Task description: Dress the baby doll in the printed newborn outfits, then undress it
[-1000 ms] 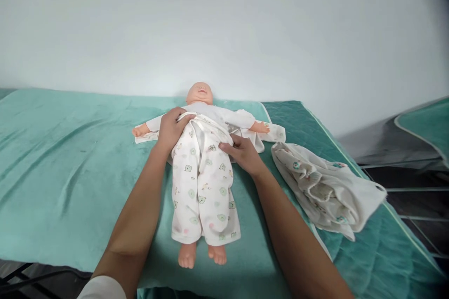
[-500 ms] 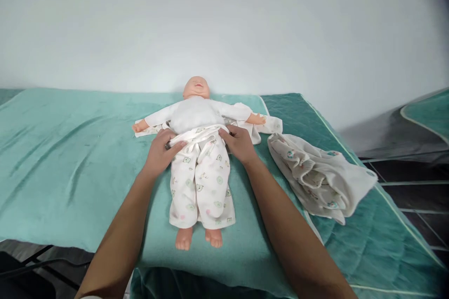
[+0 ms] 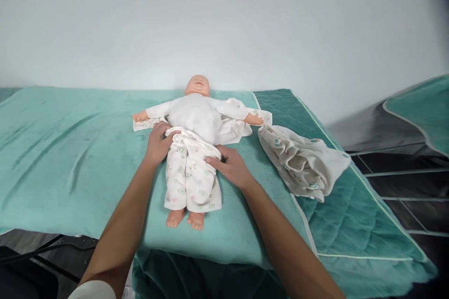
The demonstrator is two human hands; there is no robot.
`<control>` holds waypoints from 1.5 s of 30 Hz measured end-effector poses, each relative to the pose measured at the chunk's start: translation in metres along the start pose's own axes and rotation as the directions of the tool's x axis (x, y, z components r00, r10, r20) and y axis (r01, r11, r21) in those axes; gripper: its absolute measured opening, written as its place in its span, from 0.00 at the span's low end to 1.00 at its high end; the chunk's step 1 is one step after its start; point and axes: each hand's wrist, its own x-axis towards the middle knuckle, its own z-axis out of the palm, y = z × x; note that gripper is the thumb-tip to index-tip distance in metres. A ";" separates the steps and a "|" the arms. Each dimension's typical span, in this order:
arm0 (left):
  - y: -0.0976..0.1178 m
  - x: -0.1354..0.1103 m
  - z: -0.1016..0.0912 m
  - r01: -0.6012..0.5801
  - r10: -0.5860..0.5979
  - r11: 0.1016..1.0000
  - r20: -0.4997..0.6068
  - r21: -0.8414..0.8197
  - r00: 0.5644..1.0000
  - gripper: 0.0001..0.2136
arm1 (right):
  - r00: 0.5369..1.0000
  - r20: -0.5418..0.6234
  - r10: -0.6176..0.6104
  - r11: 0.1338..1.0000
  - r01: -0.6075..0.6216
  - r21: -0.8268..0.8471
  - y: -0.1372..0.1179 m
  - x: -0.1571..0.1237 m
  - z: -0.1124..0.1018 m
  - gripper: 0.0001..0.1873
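A baby doll (image 3: 197, 85) lies on its back on a teal blanket (image 3: 70, 149), arms spread, in a white top (image 3: 194, 114) and printed white trousers (image 3: 191, 177). My left hand (image 3: 158, 141) grips the trousers' waistband at the doll's left hip in the picture. My right hand (image 3: 228, 166) holds the waistband on the other side, lower down, so the band runs aslant. A printed white garment (image 3: 242, 124) lies spread under the doll's back and arms.
A crumpled white printed cloth (image 3: 303, 159) lies to the right of the doll on a darker green quilted mat (image 3: 343, 215). A white wall rises behind. The bed's front edge runs just below the doll's feet.
The waistband has come down from the doll's chest to its hips. My right hand has pulled its side lower than the left. The view has shifted slightly.
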 end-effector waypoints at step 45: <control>0.038 -0.096 0.013 -0.010 0.009 0.999 0.018 0.039 1.000 0.10 | 0.946 -0.323 -0.019 0.999 0.030 0.031 0.011 0.033 0.004 0.26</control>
